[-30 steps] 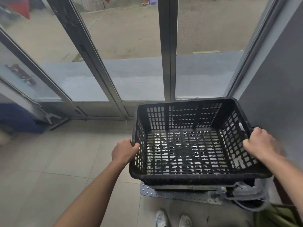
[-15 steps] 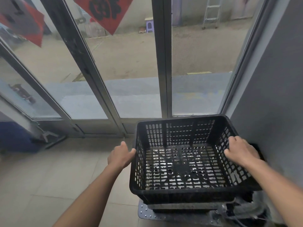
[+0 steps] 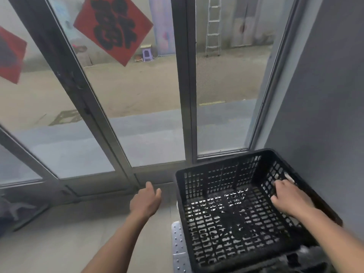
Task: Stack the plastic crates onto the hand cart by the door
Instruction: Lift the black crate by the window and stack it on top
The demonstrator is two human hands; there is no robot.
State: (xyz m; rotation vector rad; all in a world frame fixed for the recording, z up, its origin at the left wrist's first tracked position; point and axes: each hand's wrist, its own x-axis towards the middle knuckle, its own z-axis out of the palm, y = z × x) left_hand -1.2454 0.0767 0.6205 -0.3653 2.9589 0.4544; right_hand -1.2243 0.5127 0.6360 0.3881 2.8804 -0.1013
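Observation:
A black perforated plastic crate (image 3: 232,219) rests on the hand cart, whose riveted metal deck (image 3: 178,247) shows at the crate's left edge. Whether another crate lies under it is hidden. My left hand (image 3: 145,201) hovers to the left of the crate, off its wall, fingers relaxed and holding nothing. My right hand (image 3: 289,198) is over the crate's right wall, fingers loosely bent beside the rim; the view does not show whether they touch it.
Glass sliding doors (image 3: 153,115) with grey metal frames stand right behind the crate. A grey wall (image 3: 325,95) runs along the right side. Tiled floor (image 3: 69,239) lies to the left. A dark object (image 3: 11,209) sits at the far left by the door.
Both hands have let go of the crate's side rims. My left hand has moved away to the left. The camera has tilted up and leftward.

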